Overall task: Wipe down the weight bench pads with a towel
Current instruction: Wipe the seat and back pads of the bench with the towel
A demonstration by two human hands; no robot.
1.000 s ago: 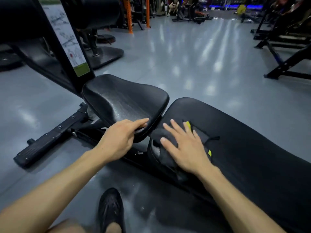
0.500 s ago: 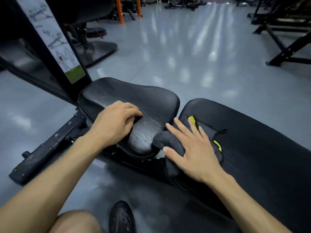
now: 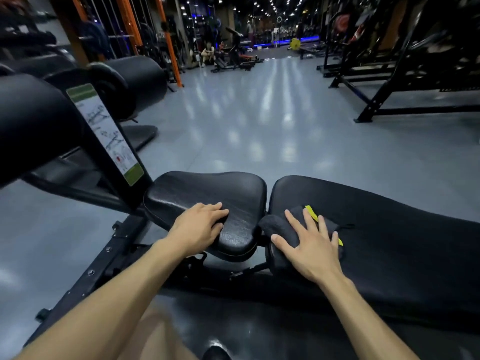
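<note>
Both hands flat, fingers spread: left hand (image 3: 200, 227) on seat pad (image 3: 207, 193), right hand (image 3: 309, 245) atop towel (image 3: 275, 227).

Both bare forearms reach forward from the lower edge of the view. The left hand (image 3: 200, 224) lies palm down, fingers (image 3: 217, 207) lightly curled and close together. The right hand (image 3: 310, 249) presses flat, palm down, fingers spread wide, thumb pointing left.

Left hand (image 3: 200, 227): I see it flat on the seat pad (image 3: 207, 196).
Right hand (image 3: 309, 245): fingers spread, pressing my towel (image 3: 280, 227) onto the back pad (image 3: 389, 229) right of the seat pad.
</note>
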